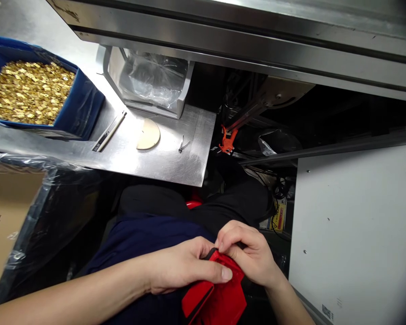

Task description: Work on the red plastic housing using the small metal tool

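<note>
Low in the view, over my lap, is a red plastic piece (pixel 228 295) with black edging. My left hand (pixel 192 266) is closed on it, thumb lying across its inner face and the other fingers hidden behind. At the top black edge of the piece, my right hand (pixel 248 250) pinches with thumb and forefinger. Whether something small sits in that pinch cannot be made out. Both hands nearly touch at this edge. The lower end of the red piece runs out of the picture.
A metal shelf (pixel 176 158) bears tweezers (pixel 110 131), a pale round disc (pixel 148 134) and a small metal clip (pixel 183 144). Behind stand a blue bin (pixel 84 106) of brass-coloured parts (pixel 30 92) and a grey bin (pixel 186 90) with clear bags. A white panel (pixel 355 225) stands at right.
</note>
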